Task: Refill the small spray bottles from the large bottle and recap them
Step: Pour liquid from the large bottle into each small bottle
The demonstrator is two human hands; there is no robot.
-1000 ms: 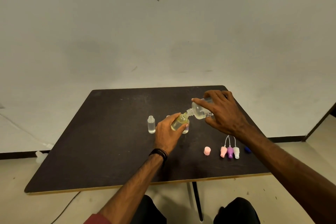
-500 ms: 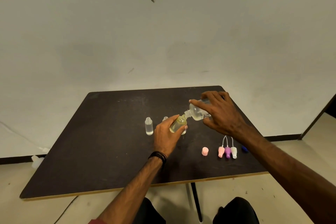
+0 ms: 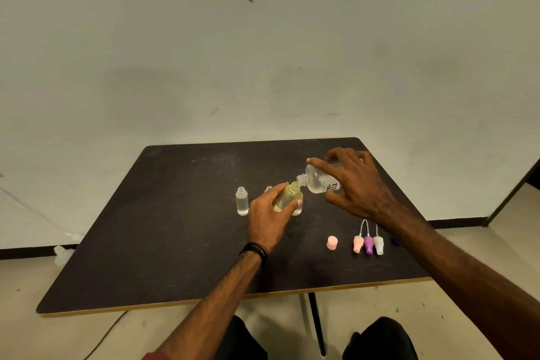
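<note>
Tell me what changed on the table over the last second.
Hardly anything. The right hand still tips the large bottle into the small bottle held by the left hand; no grip changed. The spare bottle, pink cap and three spray tops stayed put.

a small bottle [image 3: 287, 196] of yellowish liquid is gripped, tilted, by the left hand [image 3: 267, 213] over the dark table [image 3: 175, 213]. the large bottle [image 3: 317, 180] is tipped by the right hand [image 3: 355, 184], its neck met at 3 o'clock. spray caps [image 3: 368, 244] are laid at 5 o'clock.
</note>
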